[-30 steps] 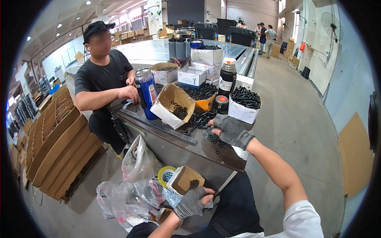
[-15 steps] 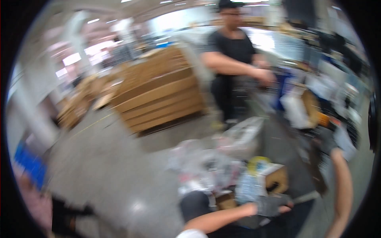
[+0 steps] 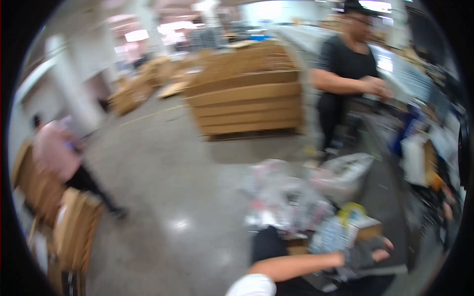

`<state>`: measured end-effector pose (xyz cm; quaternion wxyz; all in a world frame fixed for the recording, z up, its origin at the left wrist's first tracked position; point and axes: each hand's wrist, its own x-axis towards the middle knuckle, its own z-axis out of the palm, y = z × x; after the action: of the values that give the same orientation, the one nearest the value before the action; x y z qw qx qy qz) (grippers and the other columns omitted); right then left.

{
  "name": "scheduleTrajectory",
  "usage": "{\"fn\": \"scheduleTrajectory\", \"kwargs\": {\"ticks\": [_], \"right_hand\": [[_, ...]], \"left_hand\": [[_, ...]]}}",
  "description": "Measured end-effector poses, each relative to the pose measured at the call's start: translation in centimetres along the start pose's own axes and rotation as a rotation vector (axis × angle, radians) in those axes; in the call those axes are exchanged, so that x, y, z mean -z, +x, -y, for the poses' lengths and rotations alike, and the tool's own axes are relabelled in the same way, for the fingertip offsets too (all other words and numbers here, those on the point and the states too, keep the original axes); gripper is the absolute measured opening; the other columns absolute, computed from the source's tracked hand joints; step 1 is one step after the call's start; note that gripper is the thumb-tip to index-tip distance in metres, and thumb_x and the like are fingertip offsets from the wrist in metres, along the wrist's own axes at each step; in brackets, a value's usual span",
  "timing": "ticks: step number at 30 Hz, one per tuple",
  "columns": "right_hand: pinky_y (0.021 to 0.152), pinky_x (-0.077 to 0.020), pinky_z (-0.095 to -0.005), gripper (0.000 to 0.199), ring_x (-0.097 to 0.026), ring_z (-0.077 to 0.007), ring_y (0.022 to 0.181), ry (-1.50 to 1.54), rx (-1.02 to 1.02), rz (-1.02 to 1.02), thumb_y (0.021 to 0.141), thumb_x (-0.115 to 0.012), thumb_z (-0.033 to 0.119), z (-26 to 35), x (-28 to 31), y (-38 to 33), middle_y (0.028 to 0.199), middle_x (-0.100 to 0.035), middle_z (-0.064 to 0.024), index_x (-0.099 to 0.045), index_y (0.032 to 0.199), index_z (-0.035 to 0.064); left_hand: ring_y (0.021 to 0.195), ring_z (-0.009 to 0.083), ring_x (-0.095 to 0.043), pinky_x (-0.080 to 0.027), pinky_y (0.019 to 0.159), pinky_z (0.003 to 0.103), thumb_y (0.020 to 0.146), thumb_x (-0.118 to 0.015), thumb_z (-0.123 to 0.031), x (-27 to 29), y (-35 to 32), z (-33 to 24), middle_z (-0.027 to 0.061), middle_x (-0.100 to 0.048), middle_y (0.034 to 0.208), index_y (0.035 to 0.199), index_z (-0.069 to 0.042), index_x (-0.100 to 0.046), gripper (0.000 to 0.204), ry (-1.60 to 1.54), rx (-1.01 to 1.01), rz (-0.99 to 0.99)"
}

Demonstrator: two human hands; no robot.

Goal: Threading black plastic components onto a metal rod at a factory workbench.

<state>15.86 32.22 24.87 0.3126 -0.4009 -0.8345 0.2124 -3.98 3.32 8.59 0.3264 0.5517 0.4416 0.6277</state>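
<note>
Head view shows our left hand (image 3: pixel 368 252) gloved, just beside the small carton (image 3: pixel 370 232), near the dark worktable (image 3: pixel 382 172); our right hand (image 3: pixel 447 209) is blurred. We cannot tell either grip. Stacked cardboard (image 3: pixel 247 106) stands on grey floor (image 3: pixel 163 167).

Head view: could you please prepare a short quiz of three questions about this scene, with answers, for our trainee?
1. What covers the person's left hand?
2. True or false: the co-worker beside the workbench wears a pink shirt.
3. Which is closest to the left hand: A) small cardboard box, B) blue bottle, C) large cardboard stack?

Key:
1. A grey glove, with fingers partly bare.
2. False; the shirt is black.
3. A.
</note>
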Motion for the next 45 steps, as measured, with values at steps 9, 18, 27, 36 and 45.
{"fn": "scheduleTrajectory", "kwargs": {"ticks": [9,18,27,36,45], "right_hand": [[0.074,-0.0503,-0.0281,0.015,-0.060,-0.0107,0.082,0.648,-0.193,0.353,0.097,-0.059,0.012,9.8,-9.1,-17.9,0.089,-0.061,-0.0034,-0.057,0.107,0.0016],[0.063,-0.0473,-0.0239,0.021,-0.058,-0.0100,0.073,0.882,-0.350,0.353,0.101,-0.052,0.022,7.0,-11.6,-21.2,0.084,-0.062,-0.0051,-0.051,0.110,0.0031],[0.068,-0.0507,-0.0290,0.016,-0.063,-0.0137,0.076,0.368,-0.008,0.187,0.094,-0.065,0.012,8.0,-11.2,-20.1,0.084,-0.063,-0.0072,-0.059,0.106,0.0028],[0.076,-0.0495,-0.0412,0.024,-0.061,-0.0325,0.088,-0.250,0.370,-0.149,0.084,-0.069,0.014,3.4,-6.7,-11.4,0.092,-0.061,-0.0139,-0.065,0.106,0.0062],[0.078,-0.0484,-0.0426,0.017,-0.060,-0.0337,0.088,-0.260,0.451,-0.025,0.086,-0.063,0.010,0.7,-8.0,-9.7,0.092,-0.061,-0.0142,-0.067,0.102,0.0071]], "left_hand": [[0.104,0.0338,-0.061,-0.050,0.088,0.038,0.087,-0.071,-0.011,-0.9,0.1,-3.5,0.0181,-0.058,0.120,0.128,-0.003,-0.053,0.046,0.306,-0.289,-0.068],[0.089,0.0280,-0.066,-0.052,0.078,0.035,0.095,-0.060,-0.011,-2.7,-1.7,-0.7,0.0148,-0.066,0.100,0.116,-0.002,-0.062,0.023,0.223,-0.038,-0.117],[0.088,0.0163,-0.063,-0.051,0.079,0.031,0.093,-0.067,-0.014,-3.1,-1.3,-1.4,0.0085,-0.067,0.098,0.115,0.000,-0.064,0.026,-0.151,0.282,-0.250],[0.084,0.0116,-0.062,-0.049,0.077,0.025,0.093,-0.067,-0.013,-1.3,-1.2,1.4,0.0053,-0.068,0.095,0.113,0.000,-0.066,0.024,-0.307,0.400,-0.362],[0.079,0.0108,-0.062,-0.050,0.074,0.024,0.093,-0.068,-0.015,-1.7,-0.8,0.5,0.0042,-0.069,0.091,0.111,-0.001,-0.066,0.023,-0.316,0.392,-0.299]]}}
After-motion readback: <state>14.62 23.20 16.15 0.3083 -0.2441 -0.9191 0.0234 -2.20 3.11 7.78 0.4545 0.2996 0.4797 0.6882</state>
